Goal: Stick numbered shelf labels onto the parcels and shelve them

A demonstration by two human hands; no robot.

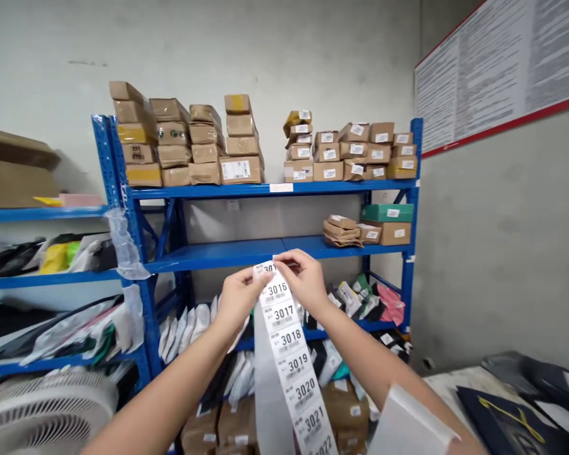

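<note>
A long strip of numbered labels [291, 338] hangs down in front of me, printed with numbers such as 3016, 3017 and 3018 above small barcodes. My left hand [241, 296] pinches its top end from the left, the thumb lying over the upper label. At the top right corner of the strip, my right hand [306, 281] is closed with thumb and fingers together. The pale backing [269, 392] of the strip loops down behind the labels. White paper [403, 423] shows by my right forearm; how it is held is hidden.
Blue shelving [208, 256] stands ahead, with cardboard boxes [239, 169] on top and bagged parcels [355, 300] lower down. A white fan [52, 411] is at the lower left. Dark packages [516, 417] lie on a surface at the right. A notice board [502, 69] hangs on the wall.
</note>
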